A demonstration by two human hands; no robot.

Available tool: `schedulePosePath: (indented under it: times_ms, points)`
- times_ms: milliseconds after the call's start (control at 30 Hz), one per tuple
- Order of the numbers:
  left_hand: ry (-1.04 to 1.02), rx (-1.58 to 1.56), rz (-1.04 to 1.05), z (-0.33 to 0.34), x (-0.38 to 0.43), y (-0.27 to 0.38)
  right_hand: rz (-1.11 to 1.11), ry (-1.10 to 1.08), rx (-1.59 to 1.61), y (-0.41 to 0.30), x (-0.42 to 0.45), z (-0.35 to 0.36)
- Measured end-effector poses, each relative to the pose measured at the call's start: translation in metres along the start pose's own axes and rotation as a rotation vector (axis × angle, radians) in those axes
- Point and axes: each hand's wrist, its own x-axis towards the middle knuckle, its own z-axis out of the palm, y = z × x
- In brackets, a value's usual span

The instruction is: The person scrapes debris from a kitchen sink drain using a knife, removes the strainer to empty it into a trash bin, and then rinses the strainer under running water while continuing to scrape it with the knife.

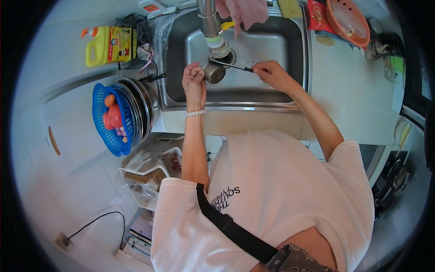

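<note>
Over the stainless steel sink [261, 81], my left hand [194, 81] grips a small round metal strainer [215, 73] by its edge, its perforated face towards me. Dark specks show on that face. My right hand [273, 75] holds the black handle of a thin tool with a metal shaft [231, 65], perhaps a screwdriver. The shaft reaches left to the strainer's far rim; whether the tip touches it I cannot tell. Just beyond is the faucet [208, 23] with a yellow lever, above the drain opening [232, 57]. A few dark bits lie in the basin.
A pink cloth [243, 13] hangs over the sink's far edge beside a yellow-green sponge cloth [290, 8]. Left are a yellow detergent jug [102, 46], stacked metal pans [144, 105] and a blue basket [102, 125] of produce. An orange colander [360, 37] stands at the far right.
</note>
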Motion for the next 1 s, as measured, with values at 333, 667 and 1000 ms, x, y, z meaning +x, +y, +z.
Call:
schedulePosePath:
  times_ms: [333,667,1000]
  points:
    - [0.101,-0.362,-0.091,-0.015,0.009,0.005,0.198,-0.033,0.240,0.012,-0.013,0.000]
    - [0.127,-0.362,-0.080,-0.015,0.023,0.000,0.191,-0.012,0.244,0.020,-0.021,0.008]
    - [0.227,-0.037,-0.067,0.016,0.015,0.007,0.013,0.200,-0.038,0.002,-0.010,0.021]
